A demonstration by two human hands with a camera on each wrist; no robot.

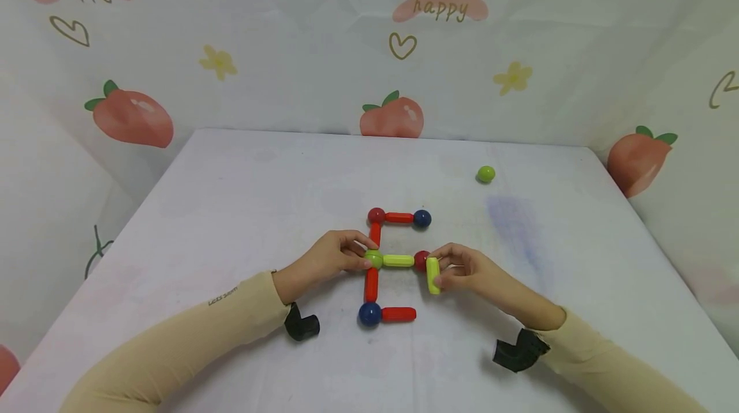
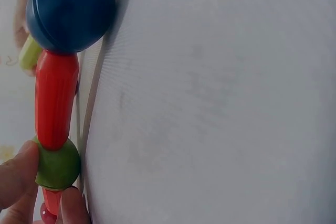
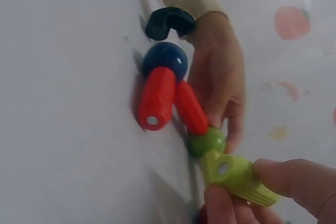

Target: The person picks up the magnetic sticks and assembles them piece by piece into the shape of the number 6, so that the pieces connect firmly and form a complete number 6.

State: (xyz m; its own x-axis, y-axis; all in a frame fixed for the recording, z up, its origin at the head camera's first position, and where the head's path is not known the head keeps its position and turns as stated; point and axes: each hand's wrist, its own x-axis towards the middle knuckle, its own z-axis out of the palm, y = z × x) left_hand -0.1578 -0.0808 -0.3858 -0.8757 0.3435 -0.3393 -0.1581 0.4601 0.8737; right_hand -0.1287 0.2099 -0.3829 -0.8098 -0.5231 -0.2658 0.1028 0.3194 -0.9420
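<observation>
On the table lies a figure of magnetic rods and balls. My left hand (image 1: 331,252) pinches the green ball (image 1: 375,259) at its middle joint, thumb and finger on either side in the left wrist view. A yellow-green rod (image 1: 399,261) runs from that ball to a dark red ball (image 1: 421,260). Between thumb and fingers, my right hand (image 1: 473,269) holds another yellow-green rod (image 3: 244,179), its magnetic end showing in the right wrist view. This rod stands beside the dark red ball; whether they touch I cannot tell. Red rods link the green ball to a red ball (image 1: 376,215) and a blue ball (image 1: 370,314).
From the upper red ball a red rod (image 1: 399,217) reaches a dark blue ball (image 1: 422,219). Another red rod (image 1: 399,314) points right from the lower blue ball, its far end free. A loose green ball (image 1: 486,174) lies at the back right of the white table (image 1: 260,182).
</observation>
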